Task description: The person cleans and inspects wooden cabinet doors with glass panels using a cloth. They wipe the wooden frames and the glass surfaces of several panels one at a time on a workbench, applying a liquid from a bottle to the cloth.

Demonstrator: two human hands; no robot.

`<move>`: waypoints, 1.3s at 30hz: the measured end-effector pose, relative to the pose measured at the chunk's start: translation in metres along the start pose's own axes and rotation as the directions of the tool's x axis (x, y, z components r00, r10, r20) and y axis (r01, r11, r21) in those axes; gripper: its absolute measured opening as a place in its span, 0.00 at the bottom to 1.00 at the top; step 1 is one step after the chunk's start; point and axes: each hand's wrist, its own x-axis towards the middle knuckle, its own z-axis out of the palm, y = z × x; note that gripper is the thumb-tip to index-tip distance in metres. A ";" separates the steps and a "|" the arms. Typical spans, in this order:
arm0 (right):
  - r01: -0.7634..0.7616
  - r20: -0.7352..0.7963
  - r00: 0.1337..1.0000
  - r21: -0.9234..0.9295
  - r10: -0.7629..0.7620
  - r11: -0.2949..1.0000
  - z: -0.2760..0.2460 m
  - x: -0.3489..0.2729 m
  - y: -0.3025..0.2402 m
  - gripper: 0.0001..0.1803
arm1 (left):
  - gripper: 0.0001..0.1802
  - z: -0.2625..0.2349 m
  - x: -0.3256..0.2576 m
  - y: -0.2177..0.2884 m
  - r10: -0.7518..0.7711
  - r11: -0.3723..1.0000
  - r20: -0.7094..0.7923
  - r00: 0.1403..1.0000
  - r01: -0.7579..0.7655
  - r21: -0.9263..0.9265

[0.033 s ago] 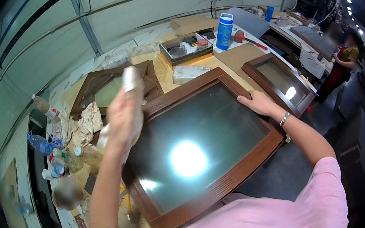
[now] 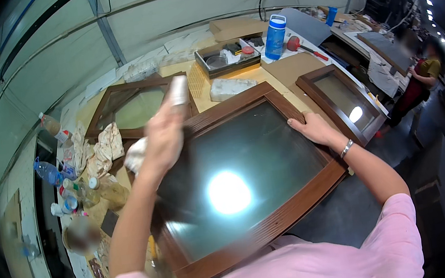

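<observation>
While the right hand grasps the upper right part of the large brown-framed glass panel, its thumb on the face of the frame and its fingers toward the outer edge, the left hand is raised over the panel's left side. That left hand is blurred, and a white thing shows at its tips; whether the fingers grip it or lie loose I cannot tell. White bunched fabric shows just beside the left wrist.

The large panel lies tilted across the counter, its near edge close to the person's pink shirt and its glass reflecting a bright light. To its right lies a smaller brown-framed panel; beyond the left hand is another framed panel.

Behind the large panel sit a whitish block, a dark open box of small items, and an upright blue bottle near a red-handled tool. On the left, stained cloth lies near several plastic bottles. A co-worker stands well apart at far right.
</observation>
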 end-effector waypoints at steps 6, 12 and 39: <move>0.089 0.127 0.987 0.068 -0.097 0.994 -0.008 0.001 0.005 0.35 | 0.30 0.069 0.004 -0.031 -0.070 0.445 0.362 0.930 -0.295 0.846; 0.147 0.131 0.976 0.194 -0.175 0.970 -0.005 -0.002 0.015 0.32 | 0.15 -0.056 -0.112 0.000 -0.126 0.310 -0.174 0.977 0.205 0.928; 0.074 0.094 0.990 0.271 -0.103 0.960 -0.009 0.001 0.020 0.36 | 0.13 0.151 0.006 0.050 -0.130 0.953 0.222 0.966 0.060 0.297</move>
